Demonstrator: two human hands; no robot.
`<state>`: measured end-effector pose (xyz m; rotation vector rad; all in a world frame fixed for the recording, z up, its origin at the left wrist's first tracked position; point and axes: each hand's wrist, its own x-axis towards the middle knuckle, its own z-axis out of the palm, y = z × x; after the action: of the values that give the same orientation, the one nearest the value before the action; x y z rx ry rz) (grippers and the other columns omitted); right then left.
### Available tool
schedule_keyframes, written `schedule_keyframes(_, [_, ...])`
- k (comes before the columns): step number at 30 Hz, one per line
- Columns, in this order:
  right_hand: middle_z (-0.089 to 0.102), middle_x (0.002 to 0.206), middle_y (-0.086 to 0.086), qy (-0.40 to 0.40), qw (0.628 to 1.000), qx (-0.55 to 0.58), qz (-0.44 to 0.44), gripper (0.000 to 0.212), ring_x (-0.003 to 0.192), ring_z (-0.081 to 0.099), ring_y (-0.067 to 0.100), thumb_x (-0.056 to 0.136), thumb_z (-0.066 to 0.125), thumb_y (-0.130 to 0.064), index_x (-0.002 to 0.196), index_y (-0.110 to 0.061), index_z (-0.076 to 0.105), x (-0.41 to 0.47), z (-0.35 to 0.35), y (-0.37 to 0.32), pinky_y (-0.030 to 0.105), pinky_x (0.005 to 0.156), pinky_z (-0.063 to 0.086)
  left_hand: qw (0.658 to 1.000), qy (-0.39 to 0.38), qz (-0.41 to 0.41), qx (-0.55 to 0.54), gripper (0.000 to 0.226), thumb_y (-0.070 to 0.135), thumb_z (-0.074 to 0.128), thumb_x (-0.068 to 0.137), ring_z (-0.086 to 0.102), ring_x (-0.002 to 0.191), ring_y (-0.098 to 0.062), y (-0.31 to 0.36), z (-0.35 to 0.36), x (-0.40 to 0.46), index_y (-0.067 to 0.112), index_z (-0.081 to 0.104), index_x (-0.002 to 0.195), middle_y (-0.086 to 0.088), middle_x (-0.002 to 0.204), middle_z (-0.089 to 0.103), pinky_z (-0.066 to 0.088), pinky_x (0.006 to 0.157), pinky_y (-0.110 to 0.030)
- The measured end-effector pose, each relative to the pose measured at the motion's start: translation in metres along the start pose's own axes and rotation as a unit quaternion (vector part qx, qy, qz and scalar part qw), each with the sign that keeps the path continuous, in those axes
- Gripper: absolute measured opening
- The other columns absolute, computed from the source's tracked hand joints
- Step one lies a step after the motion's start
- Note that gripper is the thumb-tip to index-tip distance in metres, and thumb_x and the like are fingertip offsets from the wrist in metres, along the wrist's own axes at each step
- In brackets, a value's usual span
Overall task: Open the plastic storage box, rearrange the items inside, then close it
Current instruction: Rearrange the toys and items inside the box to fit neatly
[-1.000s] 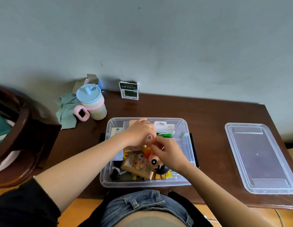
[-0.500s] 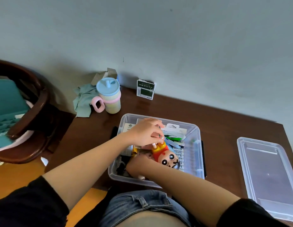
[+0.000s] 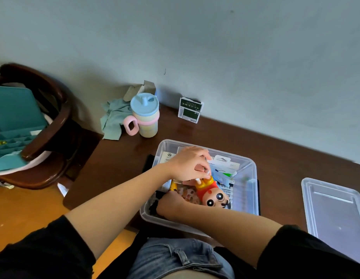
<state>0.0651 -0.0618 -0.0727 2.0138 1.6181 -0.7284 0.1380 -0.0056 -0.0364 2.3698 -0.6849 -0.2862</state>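
Observation:
The clear plastic storage box (image 3: 252, 190) stands open on the brown table, full of packets and small items. Its clear lid (image 3: 334, 214) lies flat on the table to the right. A toy figure (image 3: 213, 193) with a red shirt and yellow shorts lies on top of the items, head toward me. My left hand (image 3: 188, 164) is over the box's middle, fingertips pinched at the toy's feet. My right hand (image 3: 171, 200) reaches down into the box's front left corner beside a patterned card; its fingers are hidden among the items.
Behind the box stand a cup with a blue lid and pink handle (image 3: 146, 117), a crumpled green cloth (image 3: 112, 121) and a small green-and-white carton (image 3: 190, 111) against the wall. A dark wooden chair (image 3: 48, 127) holding a teal tray (image 3: 12, 121) is at the left.
My right hand left the toy's head and went down into the box's front left corner. My left hand keeps its pinch at the toy's feet. The view swung left.

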Motion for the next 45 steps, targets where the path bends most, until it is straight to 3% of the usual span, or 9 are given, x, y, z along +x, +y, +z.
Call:
schedule_keyframes(10, [0.049, 0.121, 0.019, 0.090, 0.988, 0.099, 0.076, 0.029, 0.112, 0.048, 0.036, 0.093, 0.047, -0.006, 0.118, -0.002, 0.060, -0.036, 0.022, 0.014, 0.039, 0.070, 0.043, 1.000, 0.008, 0.011, -0.015, 0.021, 0.035, 0.065, 0.088, 0.038, 0.129, -0.014, -0.004, 0.001, -0.003, 0.018, 0.075, 0.090, 0.003, 0.127, 0.057, 0.022, 0.106, -0.031])
schedule_keyframes(20, [0.056, 0.127, 0.004, 0.173, 0.975, 0.121, 0.065, 0.021, 0.081, 0.064, 0.031, 0.088, 0.047, -0.006, 0.104, -0.009, 0.060, -0.074, 0.040, 0.022, 0.036, 0.056, 0.047, 0.996, 0.035, -0.021, -0.075, 0.016, 0.033, 0.071, 0.082, 0.047, 0.121, -0.011, -0.002, -0.004, 0.001, 0.017, 0.074, 0.082, 0.004, 0.113, 0.066, 0.034, 0.102, -0.032])
schedule_keyframes(22, [0.067, 0.100, 0.000, 0.171, 0.975, 0.120, 0.070, 0.007, 0.056, 0.060, 0.024, 0.077, 0.063, -0.010, 0.083, -0.013, 0.062, -0.087, 0.037, 0.022, 0.028, 0.042, 0.041, 0.995, 0.038, -0.027, -0.083, 0.011, 0.029, 0.073, 0.081, 0.049, 0.118, -0.012, -0.001, -0.004, 0.002, 0.018, 0.072, 0.081, 0.004, 0.111, 0.067, 0.036, 0.101, -0.034])
schedule_keyframes(24, [0.059, 0.055, -0.007, 0.183, 0.974, 0.106, 0.083, 0.021, 0.034, 0.048, 0.016, 0.056, 0.080, -0.019, 0.061, -0.022, 0.059, -0.094, 0.037, 0.019, 0.018, 0.034, 0.024, 0.994, 0.044, -0.030, -0.095, 0.007, 0.026, 0.073, 0.080, 0.052, 0.114, -0.014, 0.000, -0.006, 0.001, 0.021, 0.067, 0.079, 0.003, 0.106, 0.068, 0.040, 0.099, -0.039])
schedule_keyframes(26, [0.051, 0.040, -0.008, 0.186, 0.969, 0.098, 0.128, 0.026, 0.031, 0.046, 0.012, 0.047, 0.084, -0.025, 0.054, -0.024, 0.059, -0.098, 0.038, 0.016, 0.016, 0.034, 0.020, 0.992, 0.054, -0.033, -0.112, 0.013, 0.027, 0.073, 0.080, 0.054, 0.109, -0.014, 0.002, -0.010, 0.000, 0.027, 0.060, 0.076, 0.003, 0.101, 0.068, 0.043, 0.095, -0.042])
schedule_keyframes(30, [0.062, 0.051, -0.008, 0.242, 0.942, 0.136, 0.187, 0.028, 0.043, 0.058, 0.011, 0.043, 0.084, -0.018, 0.066, -0.025, 0.069, -0.104, 0.045, 0.007, 0.018, 0.035, 0.034, 0.990, 0.067, -0.031, -0.117, 0.015, 0.026, 0.072, 0.081, 0.056, 0.104, -0.015, 0.003, -0.014, -0.003, 0.027, 0.057, 0.075, 0.004, 0.094, 0.067, 0.045, 0.090, -0.043])
schedule_keyframes(34, [0.073, 0.092, -0.002, 0.330, 0.906, 0.169, 0.202, 0.026, 0.063, 0.067, 0.015, 0.055, 0.078, -0.008, 0.076, -0.020, 0.069, -0.107, 0.052, 0.000, 0.022, 0.040, 0.046, 0.995, 0.054, -0.018, -0.081, 0.011, 0.026, 0.070, 0.082, 0.055, 0.094, -0.013, 0.005, -0.013, -0.005, 0.021, 0.061, 0.078, 0.008, 0.088, 0.063, 0.046, 0.085, -0.042])
schedule_keyframes(40, [0.067, 0.085, -0.003, 0.248, 0.927, 0.107, 0.260, 0.053, 0.071, 0.062, 0.015, 0.044, 0.086, -0.045, 0.087, -0.020, 0.068, -0.116, 0.054, 0.032, 0.023, 0.068, 0.053, 0.999, 0.035, 0.004, -0.008, 0.008, 0.028, 0.064, 0.086, 0.054, 0.102, -0.013, 0.010, -0.008, -0.003, 0.021, 0.066, 0.089, 0.004, 0.101, 0.064, 0.044, 0.092, -0.037])
schedule_keyframes(45, [0.057, 0.126, 0.008, 0.166, 0.954, 0.130, 0.212, 0.057, 0.116, 0.052, 0.026, 0.083, 0.059, -0.049, 0.126, -0.011, 0.052, -0.096, 0.059, 0.032, 0.037, 0.099, 0.041, 0.999, 0.041, 0.002, 0.026, 0.007, 0.026, 0.063, 0.085, 0.051, 0.107, -0.013, 0.011, -0.006, -0.002, 0.021, 0.064, 0.089, 0.005, 0.102, 0.064, 0.037, 0.095, -0.031])
